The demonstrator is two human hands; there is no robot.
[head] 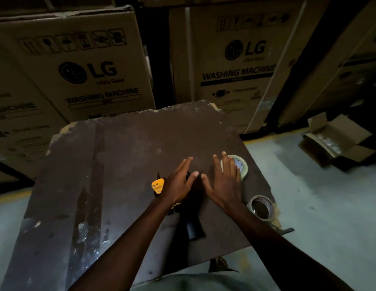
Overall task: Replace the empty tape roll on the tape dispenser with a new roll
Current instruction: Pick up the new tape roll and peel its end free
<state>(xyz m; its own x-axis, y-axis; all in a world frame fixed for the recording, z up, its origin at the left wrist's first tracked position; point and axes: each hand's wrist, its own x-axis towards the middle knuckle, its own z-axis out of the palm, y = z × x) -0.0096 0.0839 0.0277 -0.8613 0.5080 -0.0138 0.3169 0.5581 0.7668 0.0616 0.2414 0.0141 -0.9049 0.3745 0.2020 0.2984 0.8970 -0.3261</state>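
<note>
A tape dispenser lies on the dark brown tabletop (pixel 124 156); its orange blade guard (pixel 157 185) shows left of my left hand and its black handle (pixel 194 229) points toward me. My left hand (pixel 178 183) hovers flat over the dispenser's body with fingers spread, hiding most of it. My right hand (pixel 221 181) is spread flat, its fingers over the left edge of a full clear tape roll (pixel 241 166) lying flat. An empty roll core (pixel 260 206) lies near the table's right edge, close to my right wrist.
Large cardboard washing machine boxes (pixel 82 66) (pixel 235 59) stand behind the table. An open small carton (pixel 338 139) sits on the grey floor (pixel 321 206) at the right. The table's edges are chipped and its left part is scuffed.
</note>
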